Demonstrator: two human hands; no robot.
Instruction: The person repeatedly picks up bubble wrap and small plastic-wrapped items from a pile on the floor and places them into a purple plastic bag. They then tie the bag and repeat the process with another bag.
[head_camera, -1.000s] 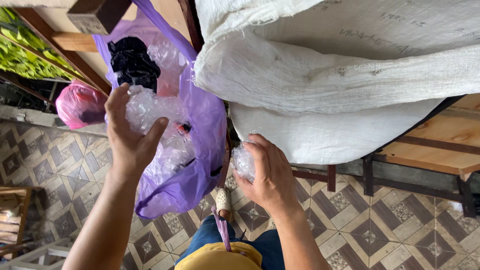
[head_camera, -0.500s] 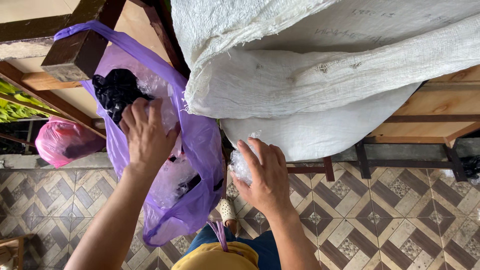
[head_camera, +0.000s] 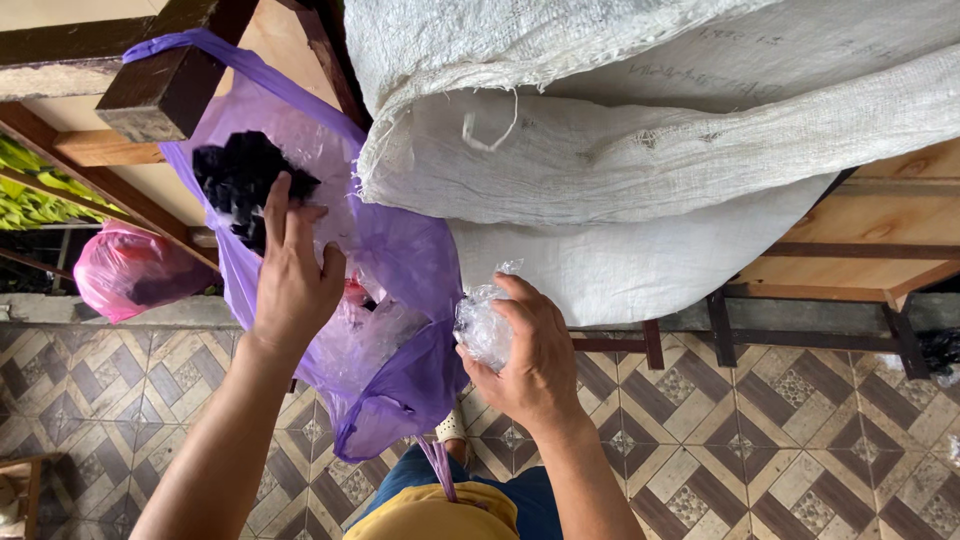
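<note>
Comparing with half a second ago, I note the left hand (head_camera: 290, 275) has risen inside the hanging translucent purple plastic bag (head_camera: 400, 260); its fingers now curl onto the crumpled black plastic wad (head_camera: 235, 175) near the bag's top, grip not confirmable. Right hand (head_camera: 535, 355) stays closed around a crumpled clear plastic wrapper (head_camera: 483, 325), right of the bag. White woven sack (head_camera: 620, 160) crowds the bag's right edge; tiled floor (head_camera: 800, 440) lies open below.

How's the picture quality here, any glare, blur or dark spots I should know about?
Head view: soft, even daylight, no harsh shadows. Left hand and right hand are sharp, with no motion blur. The crumpled clear plastic wrap shows small glints; the translucent purple plastic bag has a mild sheen. The white woven sack is bright but keeps its weave.
</note>
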